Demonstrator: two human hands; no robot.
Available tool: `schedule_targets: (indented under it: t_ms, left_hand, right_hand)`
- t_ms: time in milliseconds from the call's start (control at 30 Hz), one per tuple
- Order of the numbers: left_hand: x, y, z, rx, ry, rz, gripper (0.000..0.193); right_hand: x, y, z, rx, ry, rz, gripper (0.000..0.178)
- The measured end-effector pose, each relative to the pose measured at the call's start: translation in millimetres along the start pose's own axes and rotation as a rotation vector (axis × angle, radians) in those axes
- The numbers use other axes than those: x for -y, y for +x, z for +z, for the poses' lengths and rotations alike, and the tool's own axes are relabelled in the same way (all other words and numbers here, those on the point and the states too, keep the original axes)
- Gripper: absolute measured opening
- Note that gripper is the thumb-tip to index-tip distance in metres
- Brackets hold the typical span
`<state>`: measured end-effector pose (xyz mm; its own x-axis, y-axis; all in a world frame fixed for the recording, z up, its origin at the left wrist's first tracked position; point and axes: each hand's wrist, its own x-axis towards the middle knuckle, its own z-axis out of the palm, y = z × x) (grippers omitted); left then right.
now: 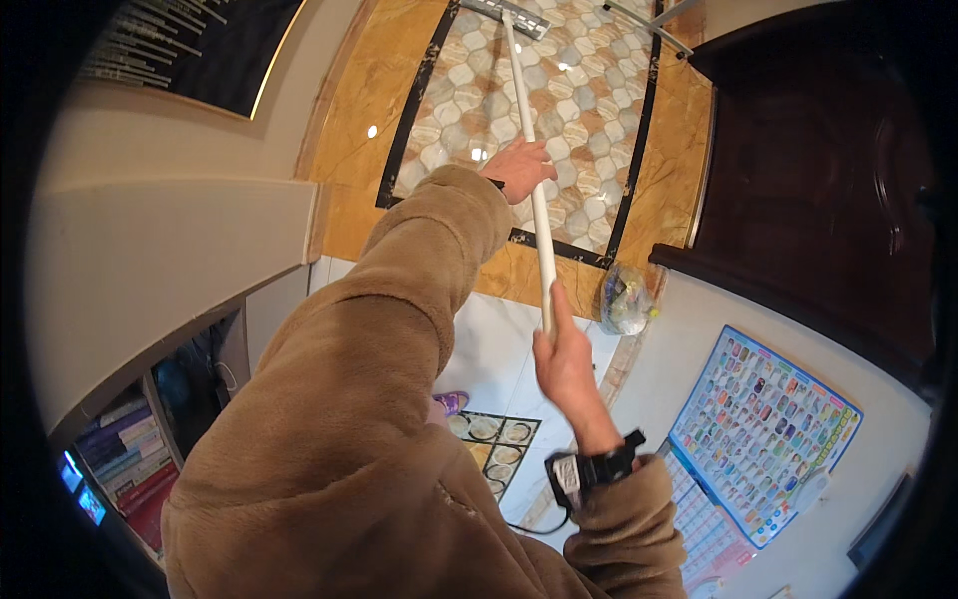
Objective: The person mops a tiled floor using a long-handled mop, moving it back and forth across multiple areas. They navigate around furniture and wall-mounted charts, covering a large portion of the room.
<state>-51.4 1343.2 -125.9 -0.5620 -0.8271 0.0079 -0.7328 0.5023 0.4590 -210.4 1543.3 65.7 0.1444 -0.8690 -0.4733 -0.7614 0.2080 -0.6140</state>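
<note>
Brown fleece sleeve [329, 399]; white pole [544, 235], presumably light, stiff, smooth, grasped by left hand [519, 170] mid-shaft and right hand [569, 359] near its end, best held thus, spaced apart.

Far left: dark picture [185, 48], thin gold frame, on the wall. Near left: shelf [160, 424] in a recess, books [135, 449] stacked flat, red ones lowest; small lit screen [90, 504] beside them at the view's rim. Far right: metal legs [654, 28], rest cut off. Right: dark brown door [813, 190], raised panels. Clear plastic bag [626, 302] by the wall corner, contents unclear. Near right: blue-edged chart [766, 434] on the wall, rows of small pictures; paler chart [704, 519] just beside it, nearer.
</note>
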Motion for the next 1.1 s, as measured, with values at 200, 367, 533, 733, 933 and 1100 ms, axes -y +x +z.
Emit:
schedule_targets:
  t_ms: [200, 367, 533, 733, 933, 1100]
  left_hand:
    - [-54.1, -46.8, 55.6, 0.050, -0.140, -0.012, 0.047]
    - [-139.8, -119.9, 118.9, 0.344, -0.184, -0.015, 0.039]
    - [-282.7, -211.4, 190.6, 0.618, -0.050, 0.122, 0.029]
    - [-492.8, -275.8, 225.1, 0.693, -0.359, 0.385, 0.007]
    - [-547.7, -287.5, 204.3, 0.855, -0.408, 0.602, 0.007]
    - [-500.7, -277.7, 187.0, 0.661, -0.467, 0.569, 0.008]
  right_hand:
    - [-35.6, -147.7, -44.5, 0.207, 0.009, 0.215, 0.072]
    - [-85.7, -301.8, -70.7, 0.326, -0.100, 0.362, 0.069]
    - [-160.3, -486.6, -95.3, 0.346, -0.066, 0.471, 0.056]
    - [-168.4, -665.0, -184.1, 0.300, -0.345, 0.575, 0.057]
    - [-134.4, -718.3, -194.1, 0.266, -0.402, 0.886, 0.051]
    - [-138.6, -690.7, -164.1, 0.189, -0.281, 0.874, 0.047]
